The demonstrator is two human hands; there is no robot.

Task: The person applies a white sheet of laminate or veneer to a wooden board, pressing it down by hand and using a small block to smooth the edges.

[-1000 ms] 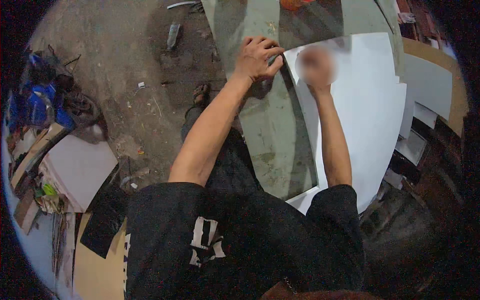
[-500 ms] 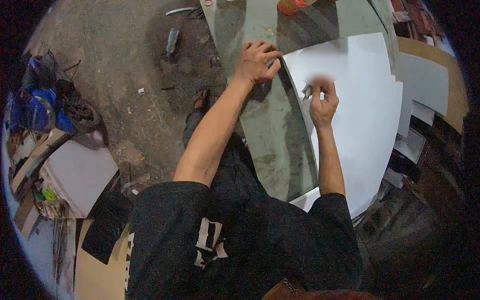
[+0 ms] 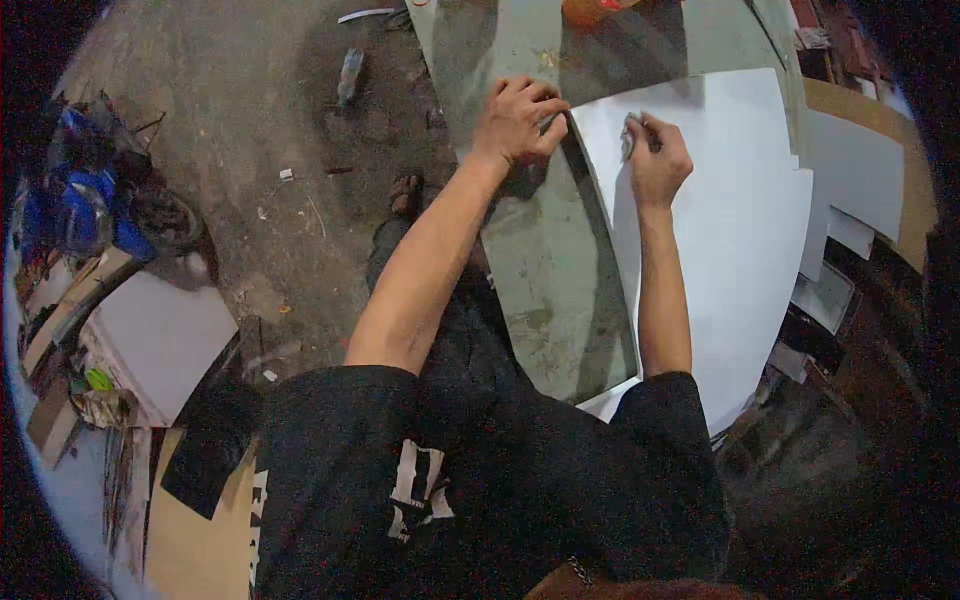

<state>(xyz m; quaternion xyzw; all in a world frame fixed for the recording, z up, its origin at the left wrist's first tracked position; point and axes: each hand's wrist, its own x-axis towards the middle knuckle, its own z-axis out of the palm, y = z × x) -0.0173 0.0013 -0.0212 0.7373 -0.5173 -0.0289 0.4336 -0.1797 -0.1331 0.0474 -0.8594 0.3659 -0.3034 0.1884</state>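
Note:
A large white sheet (image 3: 730, 240) lies on the greenish table, with a long narrow dark strip (image 3: 604, 205) running along its left edge. At the far end of that strip is my left hand (image 3: 520, 122), fingers bent and closed about the strip's end; the exact grip is partly hidden. Over the sheet's far left part, my right hand (image 3: 660, 168) pinches a small greyish object (image 3: 629, 137) between thumb and fingers. Its kind cannot be made out. The right forearm passes over the sheet, close to the strip.
An orange container (image 3: 590, 10) stands at the table's far end. More grey-white panels (image 3: 855, 175) and a brown board (image 3: 915, 200) are stacked at the right. On the floor at left lie a clear bottle-like item (image 3: 350, 75), a blue object (image 3: 90, 215) and a pale panel (image 3: 165, 335).
My right hand has moved away from me and slightly right over the white sheet, still holding the small greyish object. My left hand stays at the strip's far end.

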